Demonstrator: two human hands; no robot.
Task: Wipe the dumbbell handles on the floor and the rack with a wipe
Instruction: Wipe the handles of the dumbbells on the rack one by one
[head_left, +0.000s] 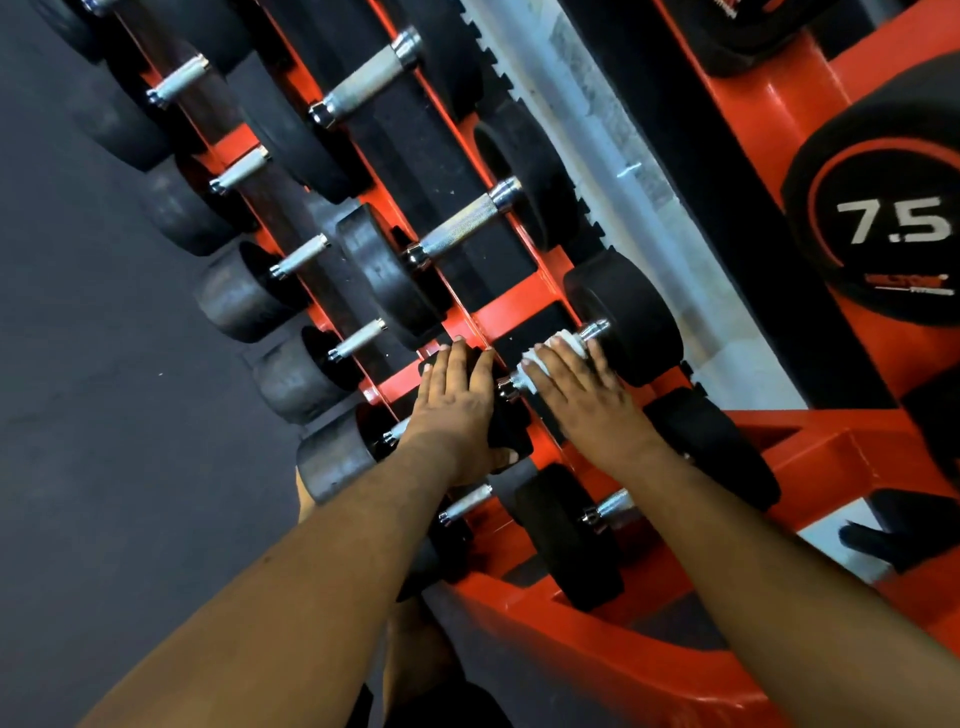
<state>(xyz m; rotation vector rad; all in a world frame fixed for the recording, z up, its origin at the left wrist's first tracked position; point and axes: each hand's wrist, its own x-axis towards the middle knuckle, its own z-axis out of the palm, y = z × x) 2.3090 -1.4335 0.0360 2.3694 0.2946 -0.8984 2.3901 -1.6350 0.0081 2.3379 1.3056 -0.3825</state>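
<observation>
Head view, looking down an orange rack (511, 306) of black dumbbells. The right hand (576, 389) lies over the handle of one racked dumbbell (628, 317), its fingers curled around a white wipe (535, 364) that is wrapped about the bar; white cloth shows at the fingertips and again beside the chrome collar (595, 330) at the far end. Held this way, the cloth meets the bar on several sides at once, so a slide or twist of the hand would probably clean the whole grip.

The left hand (457, 400) grips the near black head (506, 415) of the same dumbbell, fingers spread over its top and the thumb tucked under its lower edge. Its likely purpose is to brace the weight so that it neither rolls nor shifts in its cradle under the rubbing.

Other handles (460, 228) on this tier and on the lower tier (301, 254) lie bare, each resting across the rails with both heads outside, which leaves the bar open from above. A larger dumbbell marked 7.5 (888, 223) sits on a neighbouring stand. The dark floor (104, 364) lies to the left; no dumbbell on it is visible here.
</observation>
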